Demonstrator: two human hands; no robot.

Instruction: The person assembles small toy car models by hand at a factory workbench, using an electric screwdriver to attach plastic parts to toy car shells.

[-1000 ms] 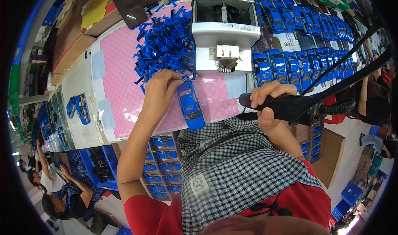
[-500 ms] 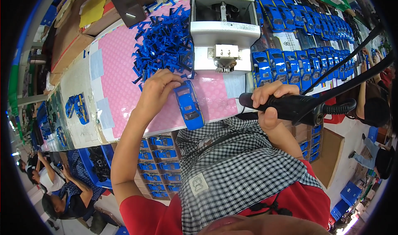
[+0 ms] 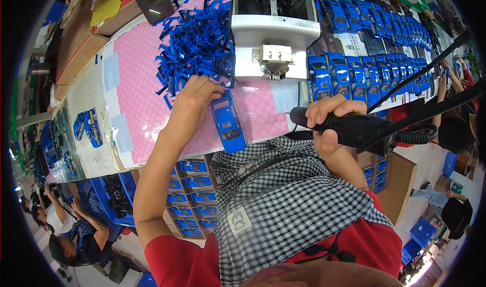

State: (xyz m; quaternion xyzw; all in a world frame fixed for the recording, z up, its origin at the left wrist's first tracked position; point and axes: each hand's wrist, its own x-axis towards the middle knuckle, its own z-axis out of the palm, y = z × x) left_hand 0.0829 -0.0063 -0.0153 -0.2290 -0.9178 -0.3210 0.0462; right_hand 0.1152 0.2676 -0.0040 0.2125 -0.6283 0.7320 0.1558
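the left hand (image 3: 195, 97) rests its fingers on a blue toy car (image 3: 228, 121) lying on the pink mat (image 3: 136, 104) of the desk, beside a heap of blue parts (image 3: 195, 44). the right hand (image 3: 331, 122) is clamped around a black power screwdriver (image 3: 354, 130).

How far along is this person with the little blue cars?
Done, it seems: rows of blue toy cars lined up at the right. In hand: the left hand reaches into the pile of blue parts beside one car body on the pink mat; the right hand grips a black power tool. Left: a large pile of parts.
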